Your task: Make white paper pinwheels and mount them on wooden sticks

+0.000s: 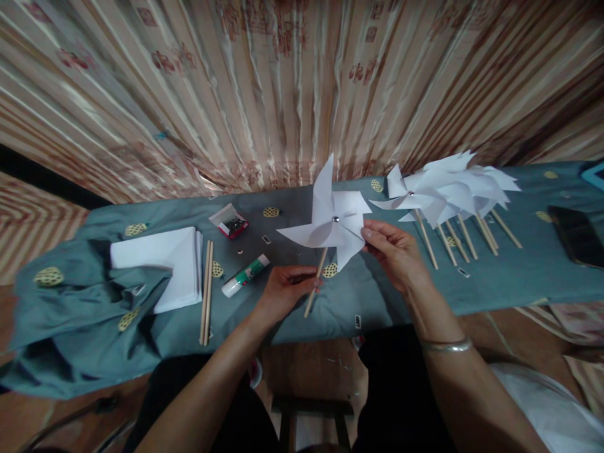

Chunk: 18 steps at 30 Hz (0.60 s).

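A white paper pinwheel (pixel 325 221) with a shiny pin at its centre is held up over the cloth-covered table. My left hand (pixel 285 290) pinches its wooden stick (pixel 309 303) between thumb and fingers. With thumb and fingertips, my right hand (pixel 391 249) grips the edge of a paper blade on the right side; a silver bangle is on that wrist. Left of my left hand lies a glue stick (pixel 245 275) with a green label. Behind it stands an open red and white box (pixel 231 221) of small dark pins.
Several finished pinwheels (pixel 453 189) lie overlapping at the right. A dark phone (pixel 576 234) rests farther right. On the left are a stack of white paper (pixel 182 251), partly under the bunched tablecloth (pixel 94 302), and loose wooden sticks (pixel 206 292). A curtain (pixel 292 94) hangs behind the table.
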Motion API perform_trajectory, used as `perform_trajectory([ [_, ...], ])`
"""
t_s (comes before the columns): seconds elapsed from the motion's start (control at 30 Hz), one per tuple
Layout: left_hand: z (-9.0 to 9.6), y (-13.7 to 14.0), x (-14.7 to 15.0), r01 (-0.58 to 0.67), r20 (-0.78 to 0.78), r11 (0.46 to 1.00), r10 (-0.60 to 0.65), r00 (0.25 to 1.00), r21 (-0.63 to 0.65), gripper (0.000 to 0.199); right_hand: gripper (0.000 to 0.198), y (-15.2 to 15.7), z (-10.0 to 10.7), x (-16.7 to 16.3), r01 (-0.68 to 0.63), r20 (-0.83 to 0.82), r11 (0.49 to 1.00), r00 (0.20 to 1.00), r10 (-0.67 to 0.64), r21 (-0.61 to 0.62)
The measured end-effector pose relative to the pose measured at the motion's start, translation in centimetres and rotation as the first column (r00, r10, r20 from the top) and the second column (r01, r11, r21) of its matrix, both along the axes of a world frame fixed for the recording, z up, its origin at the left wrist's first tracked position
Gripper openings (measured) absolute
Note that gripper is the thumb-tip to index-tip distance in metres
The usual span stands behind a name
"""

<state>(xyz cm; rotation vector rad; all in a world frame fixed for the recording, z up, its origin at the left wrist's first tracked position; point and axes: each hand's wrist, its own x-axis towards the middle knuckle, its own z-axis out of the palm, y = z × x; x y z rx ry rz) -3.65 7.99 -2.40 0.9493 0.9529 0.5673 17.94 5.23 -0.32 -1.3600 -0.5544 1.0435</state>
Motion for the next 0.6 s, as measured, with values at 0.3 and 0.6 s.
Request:
perform_trajectory([
  [0.3, -0.33, -0.03, 0.01, 0.01, -0.023, 0.999, -0.009, 1.0, 0.046, 0.035, 0.029, -0.3, 0.07, -0.48, -0.018, -0.06, 1.0, 0.998, 0.019, 0.025],
  [0.6, -0.21, -0.13, 0.04, 0.012, -0.016, 1.0, -0.012, 1.0, 0.023, 0.033, 0.028, -0.23, 0.16, -0.75, -0.004, -0.058, 1.0, 0.998, 0.005, 0.01],
])
